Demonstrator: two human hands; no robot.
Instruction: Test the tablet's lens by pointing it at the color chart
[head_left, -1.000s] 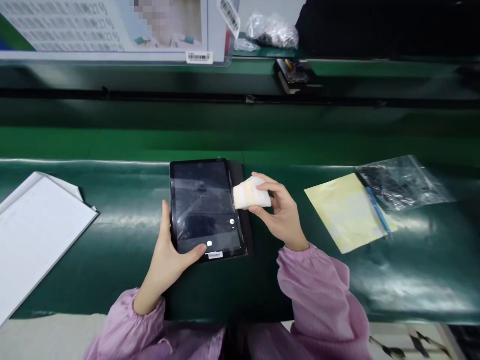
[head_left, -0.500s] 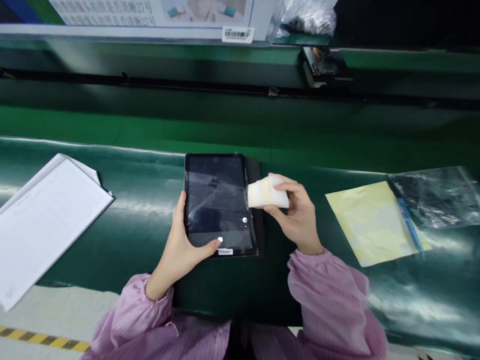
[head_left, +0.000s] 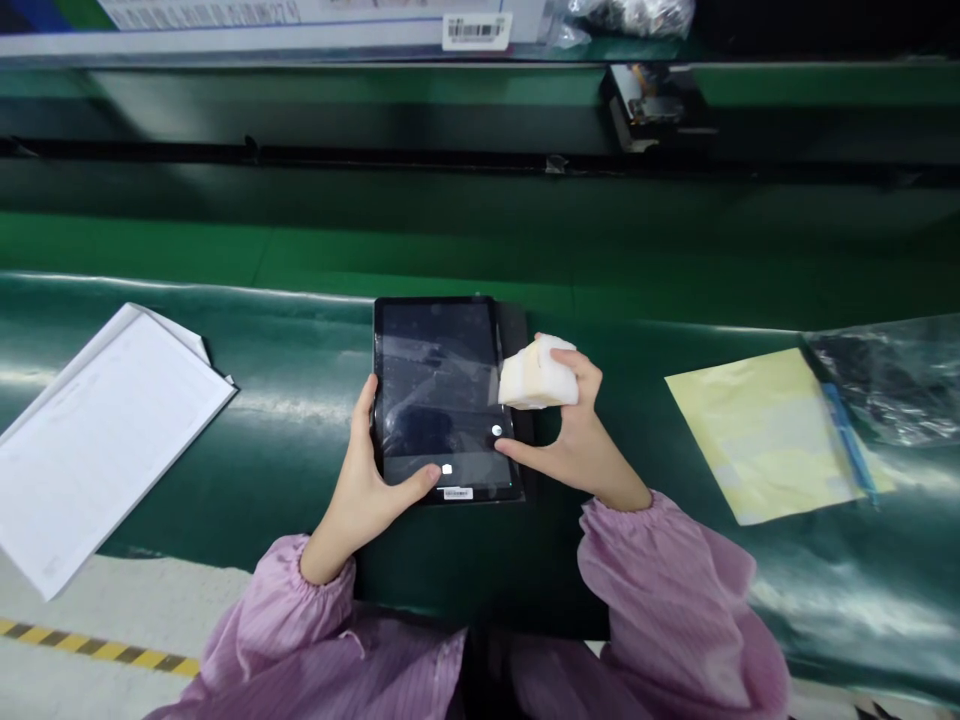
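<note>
Fingers (head_left: 589,368) of the right hand (head_left: 581,440) curl closed around a white sponge block (head_left: 538,373), holding it over the right edge of a black-framed tablet (head_left: 435,385), with one digit reaching down beside the screen. The left hand (head_left: 360,485) grips the tablet's left edge, thumb lying across its near part. On the green surface (head_left: 187,520), a stack of white paper (head_left: 105,440) lies to the left; a pale yellow sheet (head_left: 757,435) and a clear plastic bag (head_left: 885,380) lie right, with a blue strip (head_left: 847,440) between them.
</note>
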